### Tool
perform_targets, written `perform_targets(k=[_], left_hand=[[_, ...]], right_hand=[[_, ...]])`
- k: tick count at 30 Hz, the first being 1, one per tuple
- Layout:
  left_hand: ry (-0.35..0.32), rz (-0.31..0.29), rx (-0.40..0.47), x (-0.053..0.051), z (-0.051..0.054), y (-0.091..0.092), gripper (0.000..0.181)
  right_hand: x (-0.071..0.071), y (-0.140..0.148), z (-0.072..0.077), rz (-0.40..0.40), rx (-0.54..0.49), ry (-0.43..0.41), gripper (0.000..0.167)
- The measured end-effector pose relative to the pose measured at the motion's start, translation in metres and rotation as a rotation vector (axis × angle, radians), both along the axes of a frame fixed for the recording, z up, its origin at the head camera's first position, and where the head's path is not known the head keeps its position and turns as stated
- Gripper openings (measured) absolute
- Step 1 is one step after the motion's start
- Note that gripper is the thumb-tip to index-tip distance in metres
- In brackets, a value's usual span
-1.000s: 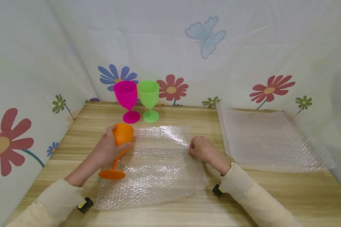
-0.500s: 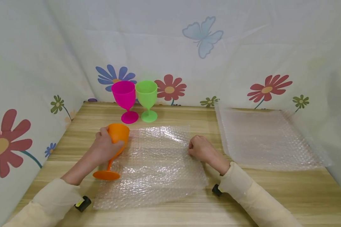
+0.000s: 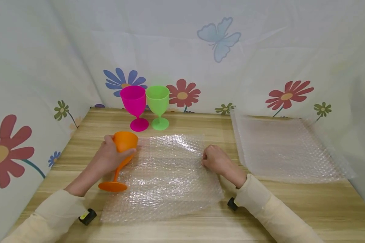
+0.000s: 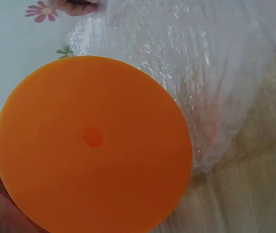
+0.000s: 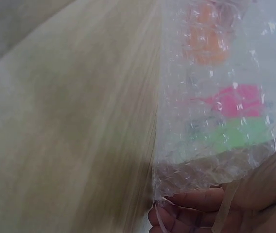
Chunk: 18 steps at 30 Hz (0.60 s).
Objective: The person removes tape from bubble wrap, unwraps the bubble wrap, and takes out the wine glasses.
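My left hand (image 3: 106, 157) grips the bowl of an orange goblet (image 3: 125, 141), which tilts with its foot toward me at the left edge of a bubble wrap sheet (image 3: 170, 175). In the left wrist view the round underside of the goblet's foot (image 4: 94, 145) covers most of that hand. With curled fingers, my right hand (image 3: 217, 160) pinches the sheet's right edge. The right wrist view shows those fingers (image 5: 196, 199) at the wrap, and the coloured goblets blurred through it.
A pink goblet (image 3: 134, 101) and a green goblet (image 3: 158, 98) stand upright side by side at the back left. A second bubble wrap piece (image 3: 286, 148) lies on the wooden table (image 3: 182, 233) at the right. Flower-printed cloth walls (image 3: 176, 50) enclose the back and sides.
My left hand has shifted a little to the left with the orange goblet. The right hand stays at the sheet's right edge. The other goblets have not moved.
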<state>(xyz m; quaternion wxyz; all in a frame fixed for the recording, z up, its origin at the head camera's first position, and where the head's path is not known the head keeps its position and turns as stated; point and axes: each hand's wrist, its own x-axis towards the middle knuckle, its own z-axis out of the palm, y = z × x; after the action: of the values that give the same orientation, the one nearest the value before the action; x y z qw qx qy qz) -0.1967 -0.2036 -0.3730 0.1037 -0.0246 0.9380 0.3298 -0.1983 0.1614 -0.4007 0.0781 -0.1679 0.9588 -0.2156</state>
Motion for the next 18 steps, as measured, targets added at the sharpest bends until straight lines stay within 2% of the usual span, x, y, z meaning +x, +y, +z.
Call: perform_targets(k=[6,10,18], left_hand=[[-0.022,-0.010,0.031,-0.002,0.000,-0.006,0.101],[-0.043,-0.023,0.013,-0.005,0.001,-0.009,0.102],[-0.105,0.013,0.057,-0.007,0.002,-0.014,0.099]], right_hand=[[0.000,0.000,0.000,-0.007,0.004,-0.007,0.053],[0.000,0.001,0.000,-0.010,0.004,0.000,0.053],[-0.002,0.001,-0.001,-0.005,0.041,-0.002,0.052]])
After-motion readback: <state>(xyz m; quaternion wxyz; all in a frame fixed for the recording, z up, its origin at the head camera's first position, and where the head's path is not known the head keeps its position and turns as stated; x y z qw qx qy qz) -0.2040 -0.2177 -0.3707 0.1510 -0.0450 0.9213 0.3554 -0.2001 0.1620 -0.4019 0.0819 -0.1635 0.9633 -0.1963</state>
